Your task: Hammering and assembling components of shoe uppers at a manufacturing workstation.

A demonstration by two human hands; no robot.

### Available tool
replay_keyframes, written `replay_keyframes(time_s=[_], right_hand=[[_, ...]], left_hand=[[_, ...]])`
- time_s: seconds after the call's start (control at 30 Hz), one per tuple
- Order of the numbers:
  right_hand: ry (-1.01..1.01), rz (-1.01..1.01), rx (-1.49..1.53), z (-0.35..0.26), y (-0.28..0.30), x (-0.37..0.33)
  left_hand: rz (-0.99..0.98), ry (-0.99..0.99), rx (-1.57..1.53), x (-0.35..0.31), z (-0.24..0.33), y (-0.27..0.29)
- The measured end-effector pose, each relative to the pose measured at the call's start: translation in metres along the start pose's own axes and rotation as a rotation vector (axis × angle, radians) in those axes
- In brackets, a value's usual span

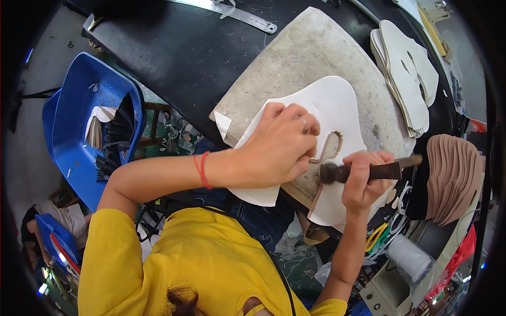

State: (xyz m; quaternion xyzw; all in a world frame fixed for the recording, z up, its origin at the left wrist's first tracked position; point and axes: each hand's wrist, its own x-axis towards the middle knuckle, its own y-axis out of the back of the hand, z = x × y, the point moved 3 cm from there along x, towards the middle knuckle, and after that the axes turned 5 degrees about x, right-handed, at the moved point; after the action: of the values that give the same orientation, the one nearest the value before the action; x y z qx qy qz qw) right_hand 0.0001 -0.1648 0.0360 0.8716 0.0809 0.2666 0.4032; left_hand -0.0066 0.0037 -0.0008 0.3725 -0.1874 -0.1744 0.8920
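A white shoe-upper piece [332, 100] with a curved cut-out lies on a pale, worn slab [316, 47]. A tan edge shows along its cut-out and lower side. My left hand [284, 139] rests on the piece with bent fingers, thumb and fingertips close together beside the cut-out. What lies under the fingertips is partly hidden. My right hand [363, 181] is wrapped round a hammer [387, 170]. The rounded dark head is just below the cut-out, and the handle points right; whether the head touches the piece I cannot tell.
Stacked white pieces [403, 79] lie at the slab's right, with tan pieces [453, 174] nearer me. A metal ruler [253, 20] lies on the black tabletop [163, 58]. A blue bin [79, 68] with bundled pieces stands left. Tape rolls and a grey machine [387, 295] sit lower right.
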Motion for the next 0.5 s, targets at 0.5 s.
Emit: replay_keyframes(time_s=[0.5], right_hand=[[0.22,0.002,-0.089,-0.016,-0.024,0.018]], left_hand=[[0.016,-0.054,-0.071,0.001,-0.012,0.003]])
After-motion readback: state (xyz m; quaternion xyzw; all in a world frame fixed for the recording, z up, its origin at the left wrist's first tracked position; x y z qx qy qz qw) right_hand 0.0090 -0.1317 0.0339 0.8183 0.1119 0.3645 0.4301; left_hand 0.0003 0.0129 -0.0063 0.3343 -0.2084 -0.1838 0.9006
